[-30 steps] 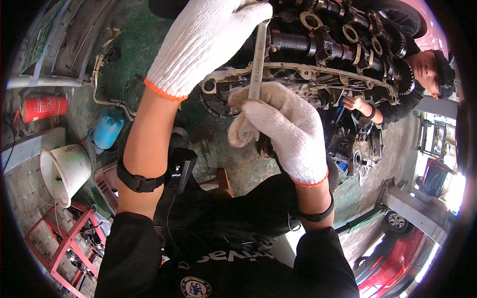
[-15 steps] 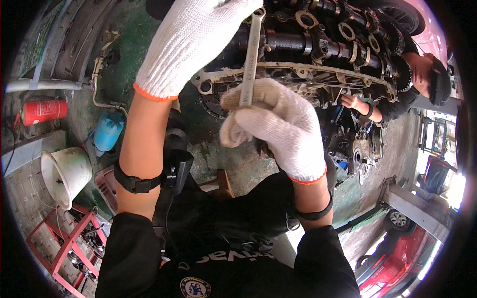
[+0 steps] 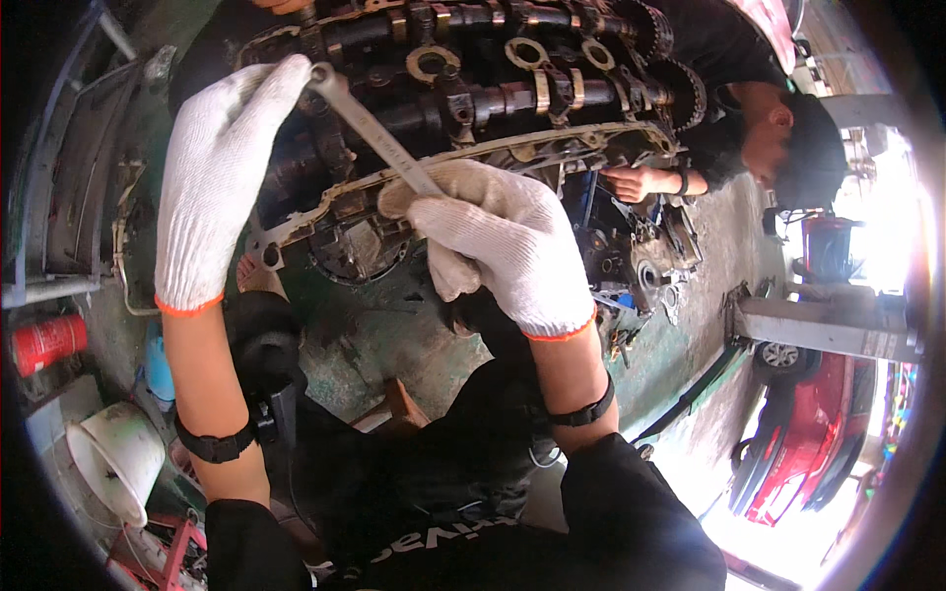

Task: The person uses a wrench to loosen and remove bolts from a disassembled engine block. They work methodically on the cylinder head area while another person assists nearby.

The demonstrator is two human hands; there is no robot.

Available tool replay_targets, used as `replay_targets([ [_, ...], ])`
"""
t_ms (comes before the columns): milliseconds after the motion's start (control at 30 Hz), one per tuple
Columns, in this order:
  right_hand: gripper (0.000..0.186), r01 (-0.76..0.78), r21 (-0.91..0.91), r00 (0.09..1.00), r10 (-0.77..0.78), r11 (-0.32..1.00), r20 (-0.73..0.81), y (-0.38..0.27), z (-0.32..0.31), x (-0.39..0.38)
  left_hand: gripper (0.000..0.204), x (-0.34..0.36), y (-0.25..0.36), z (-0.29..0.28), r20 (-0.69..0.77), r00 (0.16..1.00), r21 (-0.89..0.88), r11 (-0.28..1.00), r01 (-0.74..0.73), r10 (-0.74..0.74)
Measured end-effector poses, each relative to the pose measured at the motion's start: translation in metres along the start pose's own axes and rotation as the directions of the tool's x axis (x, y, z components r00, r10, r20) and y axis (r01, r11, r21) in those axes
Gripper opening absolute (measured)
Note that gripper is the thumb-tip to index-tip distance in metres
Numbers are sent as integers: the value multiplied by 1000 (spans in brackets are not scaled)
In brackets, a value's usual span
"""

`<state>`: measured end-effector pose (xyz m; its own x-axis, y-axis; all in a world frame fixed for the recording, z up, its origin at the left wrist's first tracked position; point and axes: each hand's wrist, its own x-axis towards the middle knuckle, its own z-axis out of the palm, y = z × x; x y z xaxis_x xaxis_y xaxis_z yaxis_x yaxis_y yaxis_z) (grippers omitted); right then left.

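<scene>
My right hand (image 3: pixel 493 241), in a white knit glove with an orange cuff, is closed around the lower end of a steel wrench (image 3: pixel 379 138). The wrench slants up to the left, its ring end bare and its other end hidden in the glove. My left hand (image 3: pixel 222 177), gloved alike, is raised over the engine's left end. Its fingers are pressed together, tips right beside the ring; anything between them is hidden. Under both hands lies an opened engine cylinder head (image 3: pixel 473 103) with dark, oily camshafts and toothed sprockets (image 3: pixel 680 94) at its right end.
A co-worker's hand (image 3: pixel 636 184) reaches under the engine's right side, near loose metal engine parts (image 3: pixel 645 256). At left are a red fire extinguisher (image 3: pixel 49 345), a blue jug (image 3: pixel 159 369) and a whitish bucket (image 3: pixel 118 458). A red car (image 3: pixel 803 433) stands at far right.
The view has shifted, showing more of the engine. My left hand has moved left and lower in view. The wrench, upright before, now leans left, still in my right hand.
</scene>
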<state>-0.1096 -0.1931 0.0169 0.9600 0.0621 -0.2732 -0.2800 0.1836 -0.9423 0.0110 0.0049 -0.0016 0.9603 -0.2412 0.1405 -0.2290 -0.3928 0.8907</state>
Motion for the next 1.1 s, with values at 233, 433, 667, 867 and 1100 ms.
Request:
replay_targets([
  [233, 26, -55, 22, 998, 56, 998, -29, 0, -2, 1, 42, -1, -3, 4, 10, 1000, -41, 999, -10, 10],
  [433, 28, -26, 71, 995, 33, 997, -95, -3, -5, 0, 43, -2, 0, -1, 16, 1000, -22, 1000, 6, -6],
  [667, 23, -37, 82, 986, 50, 996, -157, -4, -4, 2, 40, -1, -15, 1, 22, 992, 28, 992, -123, 122],
  [867, 36, 138, -3, 941, -132, 990, -310, 3, -2, 5, 37, -3, -14, 1, 53, 992, 115, 986, -122, 116],
  [1100, 29, 155, 70, 981, -145, 985, -127, 4, -16, 8, 38, -5, -6, -2, 93, 992, 151, 984, -99, 86],
])
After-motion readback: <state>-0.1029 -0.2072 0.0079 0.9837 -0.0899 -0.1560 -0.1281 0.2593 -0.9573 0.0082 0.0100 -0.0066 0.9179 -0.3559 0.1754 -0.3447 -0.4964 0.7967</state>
